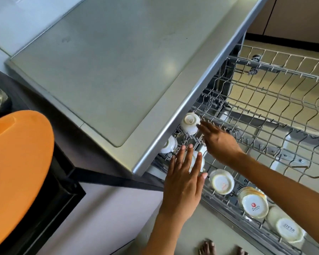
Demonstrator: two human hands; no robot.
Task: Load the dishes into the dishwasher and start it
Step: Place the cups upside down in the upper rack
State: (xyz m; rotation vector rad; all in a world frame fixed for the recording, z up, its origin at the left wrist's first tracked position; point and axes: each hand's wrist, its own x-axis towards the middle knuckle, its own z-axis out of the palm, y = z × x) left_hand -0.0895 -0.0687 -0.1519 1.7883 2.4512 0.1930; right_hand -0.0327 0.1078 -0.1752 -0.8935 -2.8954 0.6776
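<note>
Both hands reach into the dishwasher's wire upper rack (265,115). The left hand (184,179) lies with flat, spread fingers over an upturned white cup (197,161); the right hand (219,142), fingers straight, touches another glossy inverted cup (190,123). Round white ceramic bowls (254,205) sit upside down along the rack's near edge. An orange plastic lid (17,172) lies left, beside the smooth steel bench (103,67).

Glossy white ceramic cups (190,123), grey coated-wire rack (276,107), brushed-steel dishwasher top (118,67).

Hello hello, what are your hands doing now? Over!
Left hand open, over a white cup. Right hand open, reaching toward upturned cup. Rack pulled out, nothing blocking.
</note>
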